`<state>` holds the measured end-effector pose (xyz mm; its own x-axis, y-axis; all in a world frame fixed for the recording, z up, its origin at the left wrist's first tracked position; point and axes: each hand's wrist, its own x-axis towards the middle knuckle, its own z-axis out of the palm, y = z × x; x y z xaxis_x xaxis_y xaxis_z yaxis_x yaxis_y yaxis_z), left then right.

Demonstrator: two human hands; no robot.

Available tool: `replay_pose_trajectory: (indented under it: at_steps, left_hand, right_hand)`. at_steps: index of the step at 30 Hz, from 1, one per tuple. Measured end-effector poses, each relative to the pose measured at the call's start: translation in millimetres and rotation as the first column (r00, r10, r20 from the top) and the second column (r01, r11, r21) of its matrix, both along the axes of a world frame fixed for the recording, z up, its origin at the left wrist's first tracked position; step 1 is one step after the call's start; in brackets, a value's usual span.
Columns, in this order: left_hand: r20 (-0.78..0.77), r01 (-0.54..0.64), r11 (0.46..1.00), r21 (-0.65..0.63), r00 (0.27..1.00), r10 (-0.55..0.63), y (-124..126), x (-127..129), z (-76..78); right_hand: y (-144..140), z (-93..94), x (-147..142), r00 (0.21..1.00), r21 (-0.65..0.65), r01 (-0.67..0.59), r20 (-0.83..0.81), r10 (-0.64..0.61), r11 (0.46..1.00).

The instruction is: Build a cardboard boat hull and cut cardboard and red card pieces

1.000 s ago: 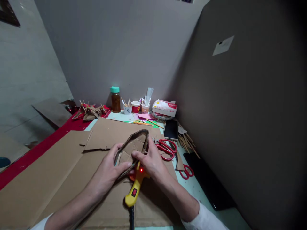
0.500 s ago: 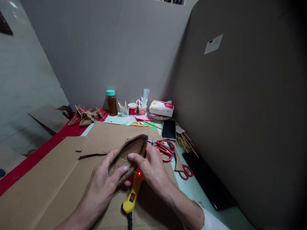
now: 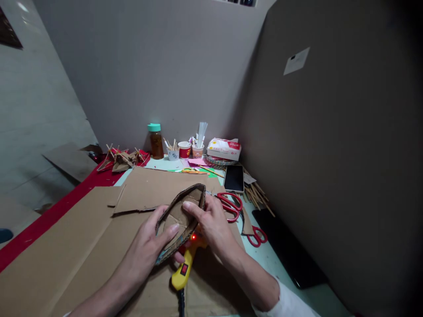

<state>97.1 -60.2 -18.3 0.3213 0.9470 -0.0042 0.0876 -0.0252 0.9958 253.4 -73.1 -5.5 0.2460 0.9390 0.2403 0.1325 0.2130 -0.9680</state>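
From the head view I have the cardboard shell (image 3: 176, 215) between both hands, its hollow tilted up toward me. Its long axis slants: the near end lies by the fingers of the left hand (image 3: 150, 237), and the pointed far end rises away to the right, just beyond the thumb of the right hand (image 3: 211, 222). Neither hand is nearer – both are on it already.

The left fingers pinch the near-left wall, thumb inside, a fingertip showing below the near rim. The right thumb presses on the inner floor toward the far end; the other right fingers go behind the wall, and I cannot tell how they are spread there. I judge that any turn hinges on this slant, since each hand grips close to one end of the axis.

Just below the right fingers is the yellow glue gun (image 3: 183, 272), its handle running toward me between the wrists. The right hand hides part of its front – whether they touch, I cannot tell. The red-handled scissors (image 3: 228, 205) lie just right of the right fingers.
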Motion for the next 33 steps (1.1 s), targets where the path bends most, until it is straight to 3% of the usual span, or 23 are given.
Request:
replay_pose_trajectory:
  at_steps: [3, 9, 11, 13, 16, 19, 22, 25, 29, 33]
  left_hand:
    - [-0.042, 0.045, 0.998, -0.043, 0.998, -0.046, -7, 3, 1.7]
    - [-0.14, -0.101, 0.974, 0.205, 0.982, 0.131, -6, 4, 1.3]
    - [-0.112, -0.077, 0.988, 0.133, 0.989, 0.092, -1, 2, 2.1]
    - [-0.048, 0.022, 0.999, -0.032, 0.999, -0.023, 2, 0, 3.9]
    - [0.056, 0.169, 0.971, -0.169, 0.985, -0.162, 4, -1, 6.2]
    - [0.059, 0.167, 0.973, -0.156, 0.985, -0.16, 3, 1, 5.9]
    - [0.012, 0.06, 0.991, -0.118, 0.998, -0.059, 1, 4, 2.7]
    - [-0.02, 0.0, 0.995, -0.095, 1.0, -0.002, 1, 5, 0.4]
    - [0.02, 0.105, 0.987, -0.12, 0.994, -0.103, 7, 2, 4.5]
    - [0.138, 0.142, 0.967, -0.214, 0.984, -0.114, 17, -6, 8.9]
  right_hand:
    - [-2, 2.6, -3, 0.999, 0.009, 0.006, -0.05, -0.005, 1.0]
    - [0, 4.4, -4, 0.986, -0.017, -0.094, -0.14, 0.09, 0.995]
    - [1, 3.8, 0, 0.99, -0.029, -0.099, -0.101, 0.095, 0.995]
    - [1, 3.6, 4, 0.997, -0.024, -0.067, -0.043, 0.066, 0.997]
    - [0, 4.0, 7, 1.0, -0.012, -0.026, 0.003, 0.026, 1.0]
    - [0, 4.2, 5, 0.997, -0.002, 0.065, 0.051, -0.065, 0.998]
    - [2, 4.8, 0, 0.98, 0.035, 0.156, 0.116, -0.159, 0.987]
    - [4, 4.7, -1, 0.981, 0.056, 0.146, 0.124, -0.152, 0.988]
    - [8, -2.6, 4, 0.988, 0.046, 0.132, 0.077, -0.136, 0.99]
    - [12, -12.4, 12, 0.989, 0.013, 0.147, -0.004, -0.147, 0.989]
